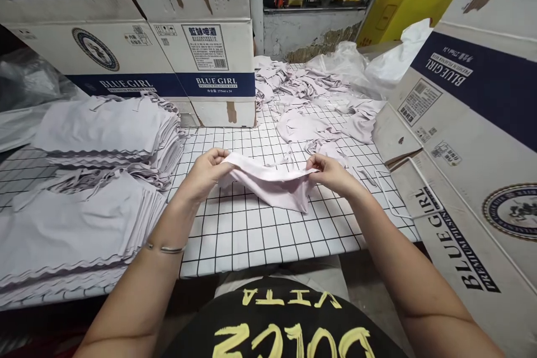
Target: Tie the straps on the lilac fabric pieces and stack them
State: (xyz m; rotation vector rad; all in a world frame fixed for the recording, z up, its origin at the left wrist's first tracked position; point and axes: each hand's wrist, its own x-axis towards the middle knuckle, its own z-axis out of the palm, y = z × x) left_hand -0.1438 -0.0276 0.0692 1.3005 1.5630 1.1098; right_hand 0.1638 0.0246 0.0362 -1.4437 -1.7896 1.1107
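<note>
A pale pink fabric garment piece [277, 189] stretches between my two hands above the checked tabletop. My left hand [207, 172] pinches its left end between thumb and fingers. At the opposite end, my right hand [329, 172] grips the upper edge in the same way. The cloth sags in the middle, its lower right corner hanging close to the table. Whether it is a top or another garment, I cannot tell. To the left of my left hand lie two neat stacks of similar garments, a rear stack [100, 128] and a front stack [75, 218].
Loose pink garments [308, 126] lie heaped across the table's far side. An opened beer carton [168, 61] stands at the back left, another carton [470, 140] at the right. Clear plastic [344, 70] lies at the back. The checked tabletop [268, 246] ends just before my body.
</note>
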